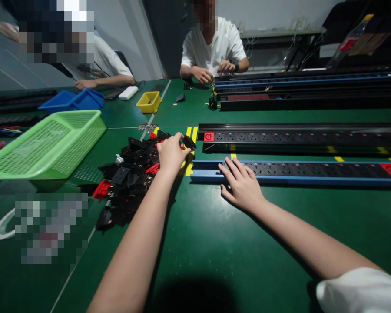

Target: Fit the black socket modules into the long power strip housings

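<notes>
My left hand (172, 153) is over the right side of a pile of black and red socket modules (127, 176). Its thumb and fingers close on a black socket module (189, 142), partly hidden by the fingers. My right hand (243, 181) lies with its fingers spread across the blue-edged power strip (299, 180), near the strip's left end. Black socket modules fill the strip to the right of that hand, with a red one further along. The channel's left end is bare.
Behind the blue strip lies a black power strip (267, 148) with a red end socket. A green basket (65, 152), blue bins (71, 101) and a yellow bin (149, 102) stand leftward. Across the green table (195, 243), one person (211, 48) handles wired parts; another sits left.
</notes>
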The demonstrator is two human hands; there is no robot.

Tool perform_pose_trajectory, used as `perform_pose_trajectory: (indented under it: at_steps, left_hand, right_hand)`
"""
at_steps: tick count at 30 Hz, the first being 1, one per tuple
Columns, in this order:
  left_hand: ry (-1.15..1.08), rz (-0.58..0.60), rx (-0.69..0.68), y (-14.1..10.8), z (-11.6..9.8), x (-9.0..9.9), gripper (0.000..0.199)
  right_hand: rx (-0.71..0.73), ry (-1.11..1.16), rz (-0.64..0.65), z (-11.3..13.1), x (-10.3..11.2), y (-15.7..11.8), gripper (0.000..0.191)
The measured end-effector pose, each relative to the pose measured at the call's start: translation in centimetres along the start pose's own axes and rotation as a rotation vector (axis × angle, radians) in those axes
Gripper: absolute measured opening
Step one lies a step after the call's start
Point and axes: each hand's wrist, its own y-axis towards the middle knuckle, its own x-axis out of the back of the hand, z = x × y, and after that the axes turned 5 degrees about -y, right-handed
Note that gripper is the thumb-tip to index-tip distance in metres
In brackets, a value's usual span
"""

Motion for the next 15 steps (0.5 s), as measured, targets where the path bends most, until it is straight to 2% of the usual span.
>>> perform_pose_trajectory:
  at_steps: [4,7,12,15]
  left_hand:
    - [-0.203,-0.056,0.014,-1.0,0.0,0.9,0.035]
    - [-0.435,-0.049,0.064,-1.8,-0.3,1.1,0.038]
    - [-1.018,-0.017,0.171,-4.0,-1.0,-0.1,0.043]
    - [-1.223,-0.056,0.214,-5.8,-1.0,-1.2,0.046]
  right_hand:
    - [-0.002,-0.003,-0.008,0.0,0.0,0.0,0.064]
    - [0.001,-0.007,-0.01,0.0,0.1,0.1,0.064]
    - [-0.001,-0.014,-0.004,0.1,0.1,0.1,0.064]
    - [-0.001,-0.013,-0.003,0.1,0.1,0.1,0.064]
